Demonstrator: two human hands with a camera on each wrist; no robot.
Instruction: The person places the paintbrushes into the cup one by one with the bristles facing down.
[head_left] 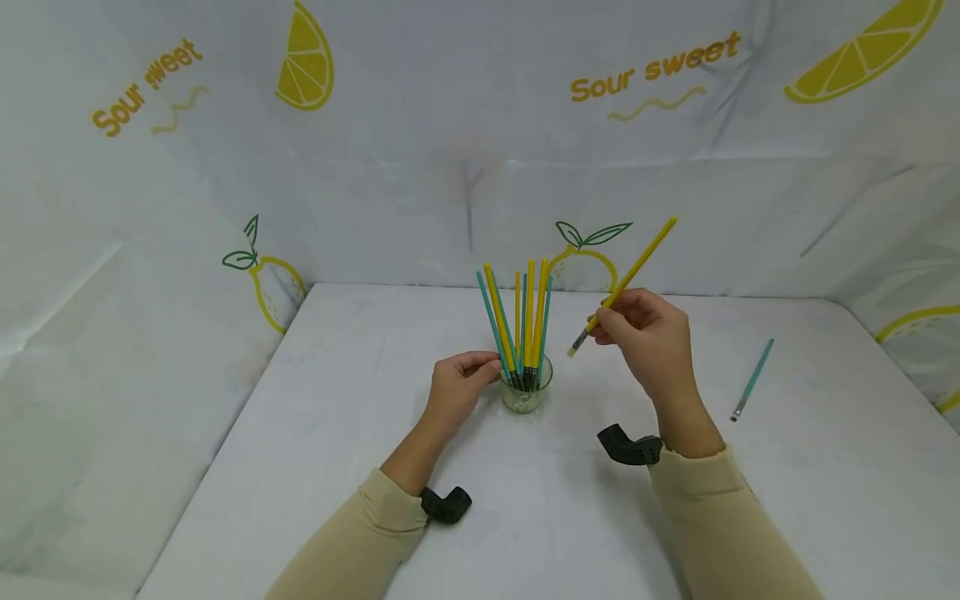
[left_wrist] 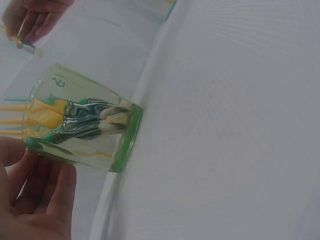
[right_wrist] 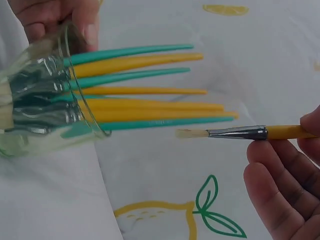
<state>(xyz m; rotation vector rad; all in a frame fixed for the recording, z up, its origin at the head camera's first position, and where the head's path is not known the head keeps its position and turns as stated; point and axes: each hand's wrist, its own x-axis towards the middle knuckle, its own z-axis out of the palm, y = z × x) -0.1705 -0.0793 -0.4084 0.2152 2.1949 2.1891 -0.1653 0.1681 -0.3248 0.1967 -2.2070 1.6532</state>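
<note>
My right hand (head_left: 651, 337) pinches a yellow-handled paintbrush (head_left: 633, 271) near its metal ferrule, with the pale bristles pointing down and left. The brush is held in the air to the right of a clear greenish glass (left_wrist: 90, 120). In that glass stand several yellow and teal paintbrushes (right_wrist: 150, 102), bristles down and handles up. At the glass's left side my left hand (head_left: 459, 387) grips it near the rim with thumb and fingers. The right wrist view shows the bristle tip of the held brush close to the handle ends of the others.
A teal paintbrush (head_left: 752, 379) lies by itself on the white table (head_left: 315, 467), to the right of my right hand. Behind the table hangs a white cloth (head_left: 420, 125) printed with lemons and lettering. A black wrist camera (head_left: 628, 446) sits on my right wrist.
</note>
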